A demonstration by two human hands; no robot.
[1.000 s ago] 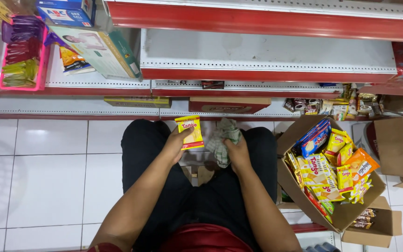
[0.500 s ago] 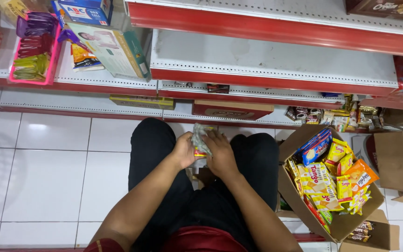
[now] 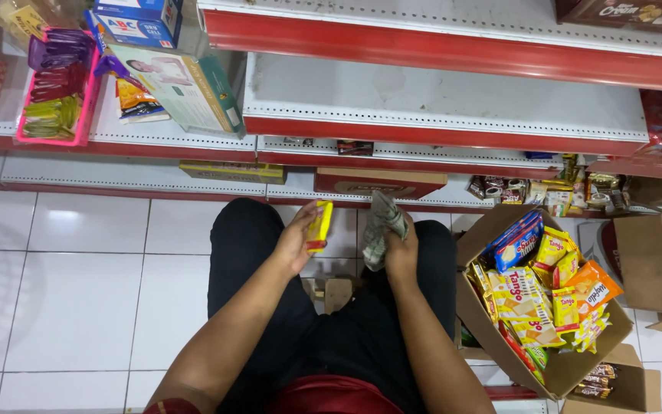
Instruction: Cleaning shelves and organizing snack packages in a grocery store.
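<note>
Yellow snack packet (image 3: pixel 319 225), edge-on, gripped by left hand (image 3: pixel 298 239); right hand (image 3: pixel 400 249) clutches a crumpled cloth (image 3: pixel 381 224).

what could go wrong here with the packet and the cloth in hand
The left hand pinches the yellow snack packet only by its edge, so it might slip onto the white tiled floor. The right hand holds a bunched cloth with a loose end hanging, which may snag or drop. The cardboard box beside the right knee is tilted and heaped with packets, so a nudge could spill them.
</note>
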